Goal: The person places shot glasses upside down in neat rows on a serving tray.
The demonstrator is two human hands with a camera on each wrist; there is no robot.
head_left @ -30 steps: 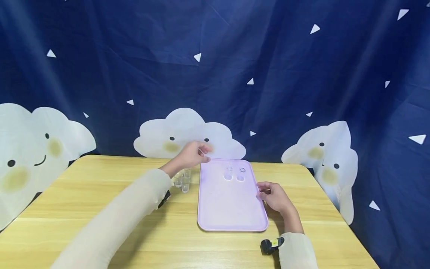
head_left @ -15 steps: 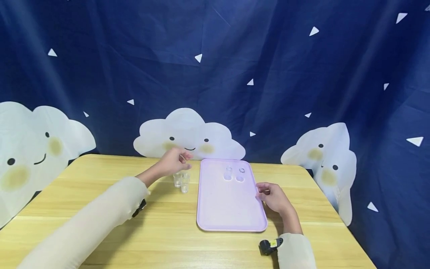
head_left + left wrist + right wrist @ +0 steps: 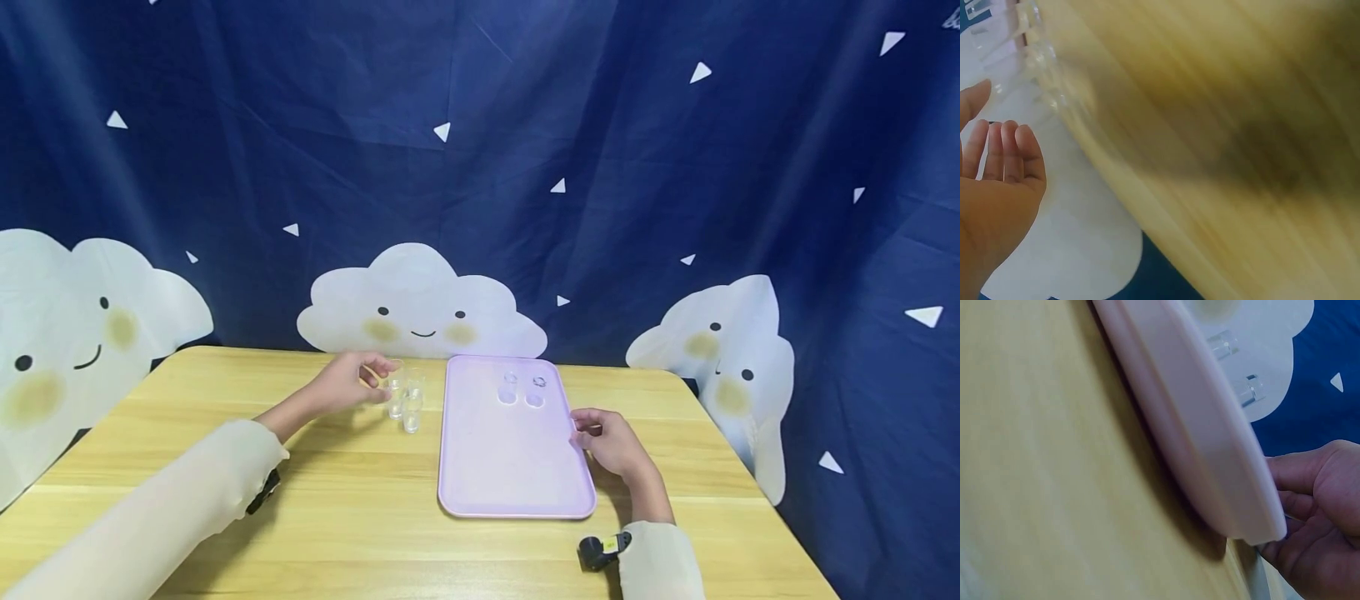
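My left hand (image 3: 347, 383) is just left of a few small clear glasses that stand on the table; the front one (image 3: 411, 410) and the one behind it (image 3: 395, 402) overlap in the head view. Its thumb and fingers are spread apart, with the glasses (image 3: 1016, 59) beyond the fingertips in the left wrist view. My right hand (image 3: 618, 446) holds the right edge of a light purple tray (image 3: 517, 467) between thumb and fingers. Towards the tray's far end stand two more clear glasses, a left one (image 3: 508, 390) and a right one (image 3: 536, 393).
The tray lies lengthwise on a light wooden table (image 3: 360, 517). A dark blue curtain (image 3: 495, 150) with white clouds and triangles hangs right behind the table's far edge. A small black camera (image 3: 596, 552) sits at the right wrist.
My left hand has moved left and down, from near the tray's far left corner to beside the glasses on the table. The right hand has stayed at the tray's edge.
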